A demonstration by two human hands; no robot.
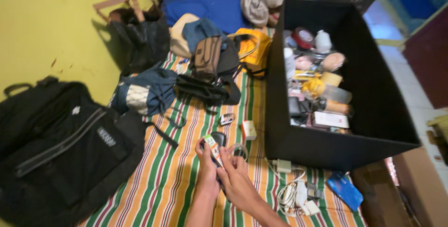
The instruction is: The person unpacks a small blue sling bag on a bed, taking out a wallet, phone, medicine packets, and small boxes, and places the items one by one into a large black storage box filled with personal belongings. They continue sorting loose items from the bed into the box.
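Our left hand (pixel 206 168) and right hand (pixel 235 175) meet over the striped cloth (pixel 163 185); our fingers (pixel 223 156) pinch a small tube (pixel 213 148) beside the black box (pixel 326 143).

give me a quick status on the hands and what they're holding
Left hand and right hand together, fingers pinching a small tube. Over striped cloth. Black box and white charger cables close by right.

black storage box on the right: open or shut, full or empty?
Open and partly filled. The black storage box has no lid on; bottles, tape rolls and small packages lie across its bottom, its walls rising well above them.
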